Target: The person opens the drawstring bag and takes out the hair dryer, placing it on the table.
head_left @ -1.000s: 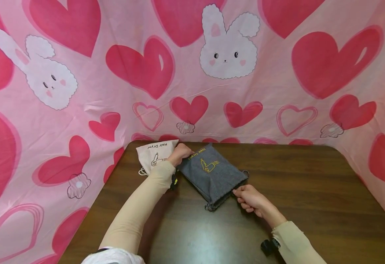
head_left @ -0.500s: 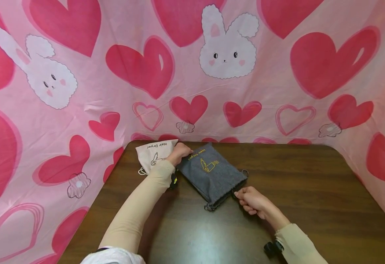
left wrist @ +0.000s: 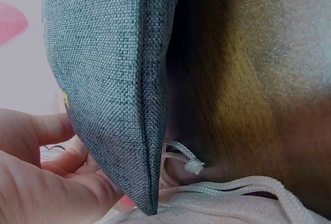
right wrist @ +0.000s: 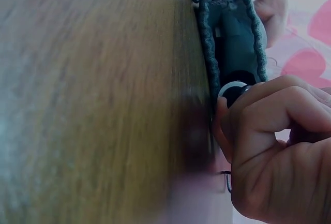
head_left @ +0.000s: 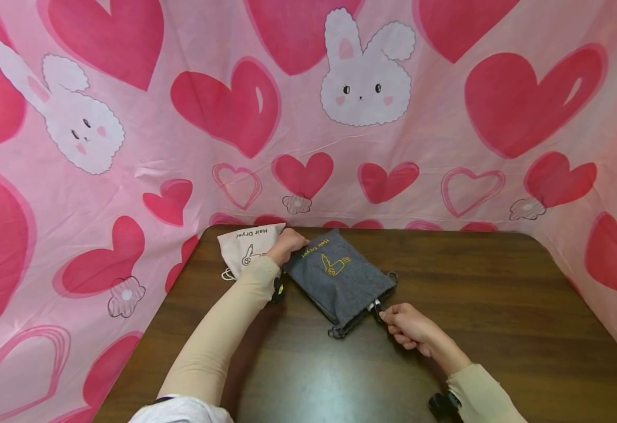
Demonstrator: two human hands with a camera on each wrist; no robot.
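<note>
A dark grey drawstring bag [head_left: 340, 288] with yellow "Hair Dryer" lettering lies on the table, its mouth towards me. My left hand [head_left: 289, 244] holds its far-left corner; in the left wrist view, thumb and fingers grip the cloth. At the mouth, my right hand [head_left: 409, 325] pinches a black piece with a white ring [right wrist: 230, 89], which sticks out of the opening. The rest of that piece is hidden inside the bag and behind my fingers. The right wrist view looks into the open bag, between its ruffled edges.
Close to my left hand lies a white drawstring bag [head_left: 240, 245], also lettered "Hair Dryer", partly covered by that hand. Its white cord [left wrist: 248, 183] trails on the brown table [head_left: 478, 282]. A pink cloth with hearts and rabbits [head_left: 435, 135] hangs behind and at the sides.
My right hand has drawn slightly back to the right, away from the bag's mouth, and a black and white piece now shows there. The left hand stays on the corner.
</note>
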